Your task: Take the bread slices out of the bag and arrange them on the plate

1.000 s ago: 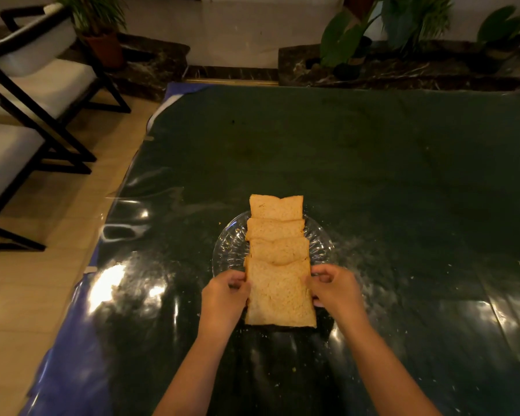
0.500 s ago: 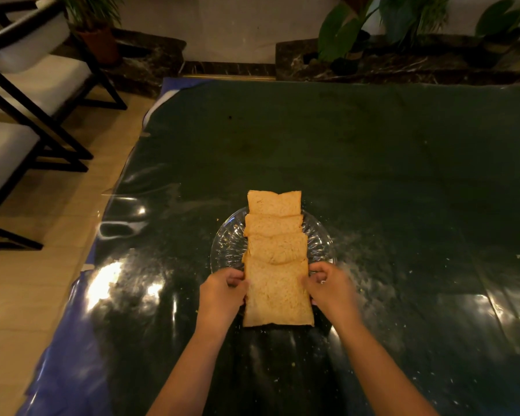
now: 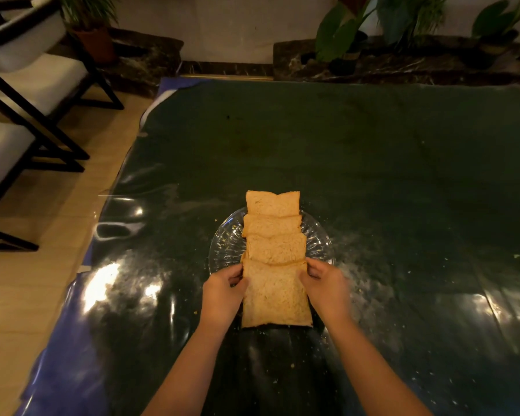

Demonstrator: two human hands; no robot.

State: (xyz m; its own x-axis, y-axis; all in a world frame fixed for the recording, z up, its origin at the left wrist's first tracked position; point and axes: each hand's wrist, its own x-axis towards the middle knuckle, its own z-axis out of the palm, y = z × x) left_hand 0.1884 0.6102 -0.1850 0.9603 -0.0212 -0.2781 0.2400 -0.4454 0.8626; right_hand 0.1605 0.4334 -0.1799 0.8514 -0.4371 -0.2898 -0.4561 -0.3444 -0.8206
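Note:
Several bread slices lie in an overlapping row across a clear glass plate (image 3: 227, 244) on the dark table. The farthest slice (image 3: 272, 203) overhangs the plate's far rim. The nearest bread slice (image 3: 275, 295) is the largest in view and overhangs the near rim. My left hand (image 3: 222, 291) pinches that slice's left edge, and my right hand (image 3: 324, 286) pinches its right edge. No bag is visible.
The table (image 3: 373, 163) is covered in dark green cloth under shiny clear plastic, with crumbs scattered around the plate. Its left edge drops to a wooden floor. Black-framed chairs (image 3: 27, 94) stand at the left. Potted plants (image 3: 342, 34) line the far ledge.
Both hands have stayed on the sides of the nearest slice. The row of bread looks the same; only the camera view has shifted slightly.

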